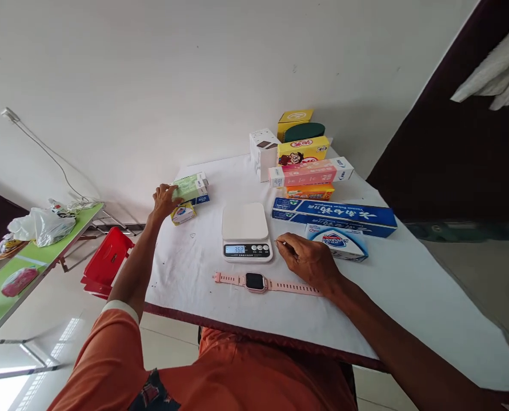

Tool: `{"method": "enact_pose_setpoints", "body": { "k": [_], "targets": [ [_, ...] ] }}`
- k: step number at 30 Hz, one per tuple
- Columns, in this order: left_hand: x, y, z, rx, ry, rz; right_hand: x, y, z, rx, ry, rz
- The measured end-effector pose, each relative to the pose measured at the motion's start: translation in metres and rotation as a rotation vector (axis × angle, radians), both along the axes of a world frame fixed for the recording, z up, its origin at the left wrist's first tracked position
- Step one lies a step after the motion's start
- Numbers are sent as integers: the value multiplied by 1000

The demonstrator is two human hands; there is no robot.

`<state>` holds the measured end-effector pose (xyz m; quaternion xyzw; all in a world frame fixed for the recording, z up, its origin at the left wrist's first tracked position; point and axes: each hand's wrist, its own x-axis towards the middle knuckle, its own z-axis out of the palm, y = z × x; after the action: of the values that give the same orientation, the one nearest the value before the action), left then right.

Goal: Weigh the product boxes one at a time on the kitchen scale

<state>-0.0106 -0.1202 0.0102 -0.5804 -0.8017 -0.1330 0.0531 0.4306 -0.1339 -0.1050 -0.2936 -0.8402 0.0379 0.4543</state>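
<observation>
My left hand (165, 201) reaches to the table's far left and grips a pale green box (189, 186) that lies on top of a blue-edged box. A small yellow packet (183, 213) sits just below it. My right hand (309, 260) rests on the white tablecloth (203, 268) beside the white kitchen scale (246, 232), fingers curled near its display, holding nothing. The scale's platform is bare and its display is lit. A pink smartwatch (256, 282) lies flat in front of the scale, its strap passing under my right hand.
A long blue box (335, 215) and a white soap box (337, 242) lie right of the scale. Stacked cartons (304, 162) stand at the back. A green side table (9, 279) with a plastic bag and a red stool (106, 260) stand at left.
</observation>
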Motion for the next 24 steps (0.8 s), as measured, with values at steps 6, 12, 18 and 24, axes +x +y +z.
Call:
{"method": "enact_pose_setpoints", "body": {
  "k": [6, 12, 18, 24],
  "targets": [
    [58, 19, 6, 137, 67, -198, -8, -7, 0, -41, -74, 27],
    [201, 51, 8, 5, 25, -738, -13, -8, -4, -60, -194, 1],
    [315, 69, -10, -220, 119, -947, -16, -9, -6, -35, -239, -1],
    [347, 77, -20, -337, 249, -880, -15, -9, -5, -44, -272, 9]
  ]
}}
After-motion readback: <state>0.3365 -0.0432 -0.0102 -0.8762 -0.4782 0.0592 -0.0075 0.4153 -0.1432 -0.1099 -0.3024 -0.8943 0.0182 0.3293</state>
